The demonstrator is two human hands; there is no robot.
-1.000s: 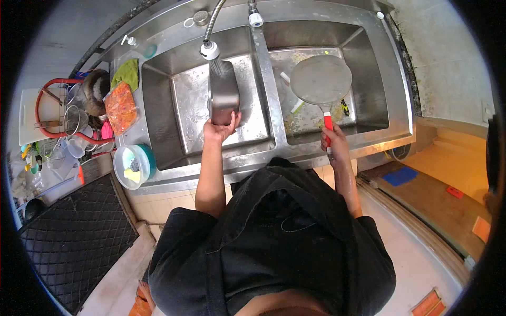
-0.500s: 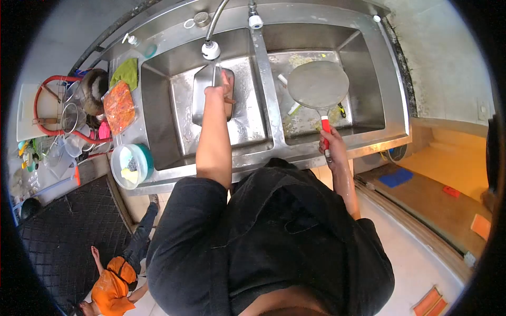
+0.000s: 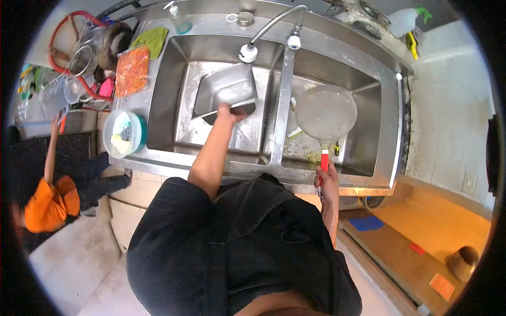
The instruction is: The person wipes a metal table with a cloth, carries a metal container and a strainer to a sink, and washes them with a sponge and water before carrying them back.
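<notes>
— What's changing at the sink right now?

— I'm turning the steel tray (image 3: pixel 226 87) in my left hand (image 3: pixel 228 112). A second ago I was holding it on edge under the running spray head (image 3: pixel 247 53). Now it's lying tilted in the left basin (image 3: pixel 168 84), hollow side up, just below the nozzle. My fingers (image 3: pixel 235 108) are closing tight over its near rim.

— And your other hand?

— My right hand (image 3: pixel 328 178) is keeping its closed grip on the red handle (image 3: pixel 324 157). The round pan (image 3: pixel 326 111) is hanging over the right basin (image 3: pixel 363 137), much as before.

— So what does that mean?

— I'm judging that the outside is rinsed and the inside is getting its turn. I can't tell whether water is running at this instant. A person in orange (image 3: pixel 47 203) is also showing up now on my left.
</notes>
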